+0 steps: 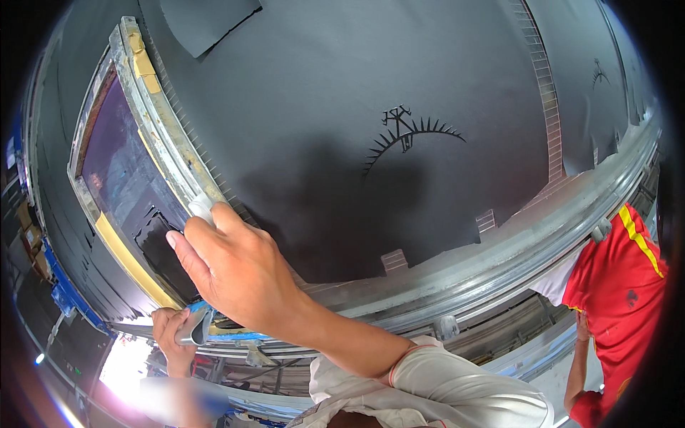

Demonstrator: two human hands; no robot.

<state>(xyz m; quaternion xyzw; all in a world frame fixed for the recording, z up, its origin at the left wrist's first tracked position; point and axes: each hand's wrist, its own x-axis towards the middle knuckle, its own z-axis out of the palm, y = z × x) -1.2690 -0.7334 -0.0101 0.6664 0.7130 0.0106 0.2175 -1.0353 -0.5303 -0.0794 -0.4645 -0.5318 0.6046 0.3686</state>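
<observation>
Right hand point(232, 274) gripping screen frame point(168, 135) edge, left hand point(171, 332) clamped on its lower corner, black fabric point(342, 93) beside.

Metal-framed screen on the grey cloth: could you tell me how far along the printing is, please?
Done: a black sunburst print shows on the grey cloth. In hand: right hand and left hand grip the metal-framed screen beside it. Left: whatever lies under the screen is hidden.

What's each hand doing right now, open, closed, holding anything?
Left hand: closed around the near corner of the screen-printing frame.
Right hand: fingers curled on the frame's metal edge, gripping it.
</observation>
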